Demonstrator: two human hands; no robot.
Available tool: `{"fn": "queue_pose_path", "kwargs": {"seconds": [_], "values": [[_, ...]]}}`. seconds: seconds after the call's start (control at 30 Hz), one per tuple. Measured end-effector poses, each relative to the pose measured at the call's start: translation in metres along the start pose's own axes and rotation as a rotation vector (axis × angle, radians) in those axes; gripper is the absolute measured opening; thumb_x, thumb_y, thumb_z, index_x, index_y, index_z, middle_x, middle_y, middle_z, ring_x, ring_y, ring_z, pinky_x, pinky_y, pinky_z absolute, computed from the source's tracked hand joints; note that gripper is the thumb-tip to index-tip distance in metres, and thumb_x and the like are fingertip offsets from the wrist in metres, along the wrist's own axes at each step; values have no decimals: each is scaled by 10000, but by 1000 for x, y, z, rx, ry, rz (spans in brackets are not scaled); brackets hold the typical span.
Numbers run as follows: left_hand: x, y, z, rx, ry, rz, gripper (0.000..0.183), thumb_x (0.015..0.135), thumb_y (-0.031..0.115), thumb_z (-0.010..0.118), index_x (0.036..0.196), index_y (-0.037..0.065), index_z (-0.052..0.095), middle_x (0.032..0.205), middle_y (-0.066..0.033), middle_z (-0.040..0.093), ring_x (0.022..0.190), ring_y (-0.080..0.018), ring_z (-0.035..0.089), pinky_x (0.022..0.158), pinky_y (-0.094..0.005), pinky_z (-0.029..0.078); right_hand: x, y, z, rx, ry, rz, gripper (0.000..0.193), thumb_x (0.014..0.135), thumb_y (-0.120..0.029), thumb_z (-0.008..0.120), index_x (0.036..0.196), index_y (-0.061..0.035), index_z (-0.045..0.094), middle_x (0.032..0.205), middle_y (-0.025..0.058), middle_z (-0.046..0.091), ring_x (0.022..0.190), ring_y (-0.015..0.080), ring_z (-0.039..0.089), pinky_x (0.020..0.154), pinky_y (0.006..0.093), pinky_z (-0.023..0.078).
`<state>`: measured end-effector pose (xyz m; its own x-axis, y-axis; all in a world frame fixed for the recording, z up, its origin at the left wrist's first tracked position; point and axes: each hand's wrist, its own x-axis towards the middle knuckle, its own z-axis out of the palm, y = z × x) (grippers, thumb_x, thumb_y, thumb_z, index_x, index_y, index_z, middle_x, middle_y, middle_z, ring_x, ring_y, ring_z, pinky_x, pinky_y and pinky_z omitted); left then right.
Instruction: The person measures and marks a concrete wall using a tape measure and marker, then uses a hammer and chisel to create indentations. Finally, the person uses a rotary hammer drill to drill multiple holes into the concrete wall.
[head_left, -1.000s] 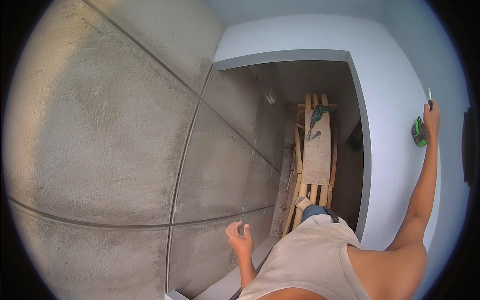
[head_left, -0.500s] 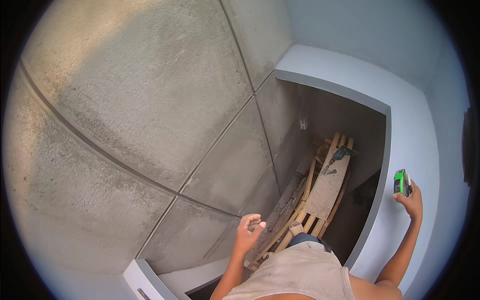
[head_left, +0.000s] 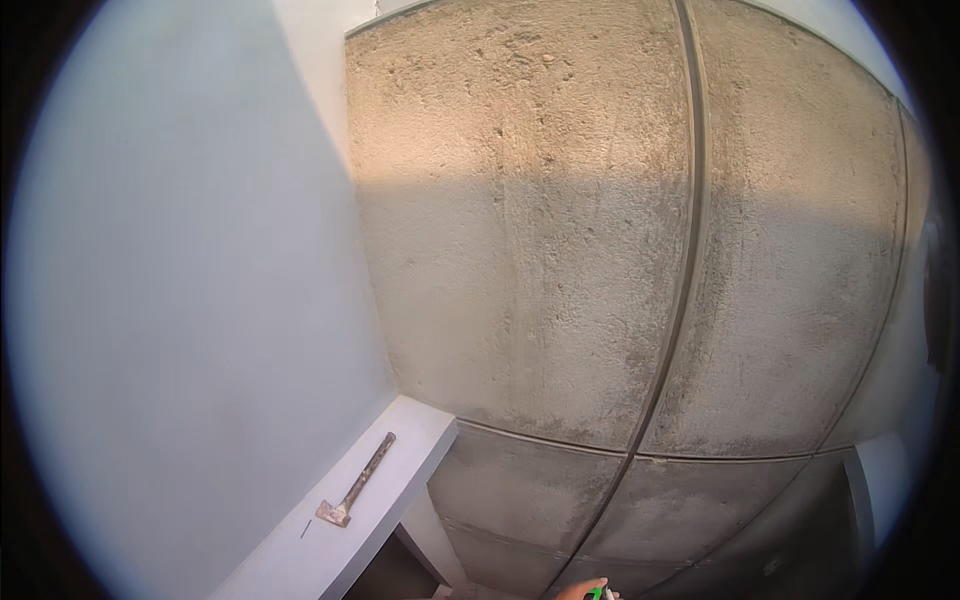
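At the lower edge, just right of the middle, part of a hand shows, which I take to be my right hand point(head_left: 577, 592). Its fingers are closed on a green tape measure point(head_left: 596, 595), and the frame cuts off most of both. My left hand is out of sight. A hammer point(head_left: 364, 478) with a worn, spotted handle lies on the white ledge point(head_left: 420, 425) to the left, its head toward me. Close to the hammer head lies a thin dark nail-like piece point(head_left: 306, 528).
Ahead rises a rough grey concrete wall point(head_left: 520, 280) cut by dark grooves point(head_left: 690, 200). A smooth pale wall point(head_left: 190, 280) stands on the left, behind the ledge. Beneath the ledge is a dark opening point(head_left: 395, 570). A white frame edge point(head_left: 880, 480) stands at the right.
My view has swung left and up, bringing in the hammer and its ledge. The bamboo scaffold, the drill and my left hand have left view. The tape measure is off the right-hand ledge.
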<state>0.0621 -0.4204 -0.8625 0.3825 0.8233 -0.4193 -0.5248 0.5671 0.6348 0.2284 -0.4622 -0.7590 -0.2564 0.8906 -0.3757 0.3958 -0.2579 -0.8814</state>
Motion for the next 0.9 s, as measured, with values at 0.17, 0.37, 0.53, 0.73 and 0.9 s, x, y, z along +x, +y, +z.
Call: {"fn": "queue_pose_path", "kwargs": {"seconds": [0.17, 0.37, 0.53, 0.73, 0.9], "values": [[-56, -17, -56, -80, 1, 89, 245, 1053, 339, 636, 1052, 116, 738, 844, -54, 704, 829, -168, 679, 842, -425, 556, 30, 33, 27, -171, -102, 152, 382, 1090, -303, 524, 1192, 34, 673, 1069, 114, 729, 1006, 255, 662, 903, 426, 516], [-74, 49, -57, 127, -19, -133, 363, 1032, 425, 669, 1148, 85, 620, 984, -51, 706, 903, -141, 682, 781, -304, 548, 27, 9, 16, -212, -78, -102, 286, 941, -219, 724, 1076, 33, 742, 836, 134, 727, 769, 276, 677, 752, 391, 536], [-86, 68, -53, 527, -121, -156, 362, 1014, 426, 703, 1029, 65, 684, 880, -14, 687, 808, -92, 621, 698, -280, 500, 23, -24, 7, -564, -181, -320, 250, 960, -204, 676, 1040, 19, 755, 968, 252, 717, 897, 417, 697, 836, 468, 544], [-92, 66, -49, 750, -175, -169, 387, 1041, 437, 651, 934, 66, 678, 824, -10, 666, 736, -99, 579, 669, -288, 475, 8, -38, 2, -700, -299, -181, 267, 935, -183, 666, 1077, 26, 753, 1053, 278, 707, 1016, 458, 676, 924, 494, 535], [-98, 63, -41, 705, -221, -199, 388, 1065, 420, 602, 915, 67, 664, 820, -23, 673, 741, -111, 605, 703, -285, 485, 0, -36, 5, -735, -303, -149, 254, 933, -173, 666, 1053, 34, 748, 1057, 284, 701, 1017, 468, 672, 914, 513, 532]]}}
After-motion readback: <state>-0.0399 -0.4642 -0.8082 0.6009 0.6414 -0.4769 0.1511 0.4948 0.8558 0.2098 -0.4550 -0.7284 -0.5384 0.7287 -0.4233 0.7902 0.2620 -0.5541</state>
